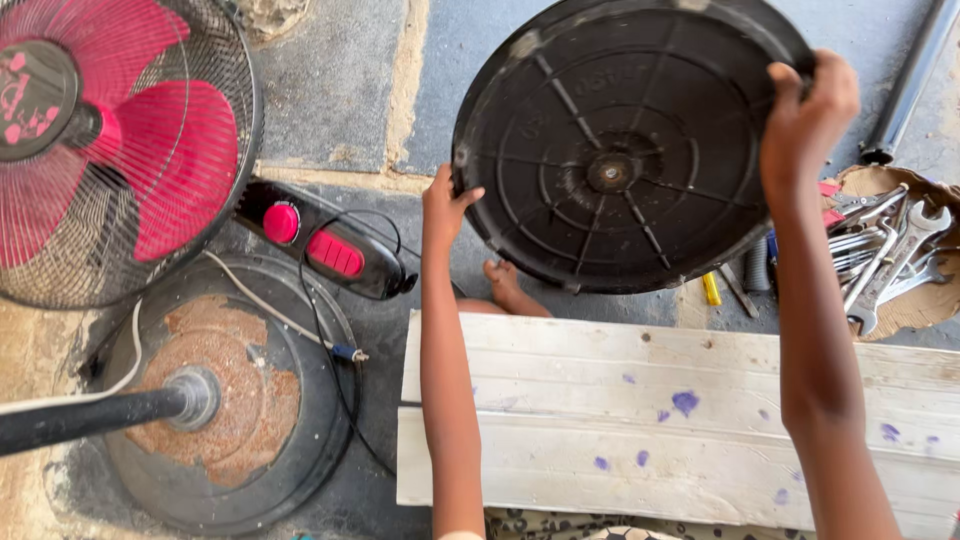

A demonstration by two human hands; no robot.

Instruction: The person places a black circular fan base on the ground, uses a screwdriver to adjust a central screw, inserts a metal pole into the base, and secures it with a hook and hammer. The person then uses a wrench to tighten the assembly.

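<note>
The round black base cover is held tilted at upper centre, between the hands: left hand grips its lower-left rim, right hand its upper-right rim.

The scene is bright with soft, even daylight, and the shadows are weak. The white board looks a little overexposed, and the spanners give small glints. The black disc keeps its rib detail. Focus is sharp nearly everywhere; the edges bend slightly.
</note>
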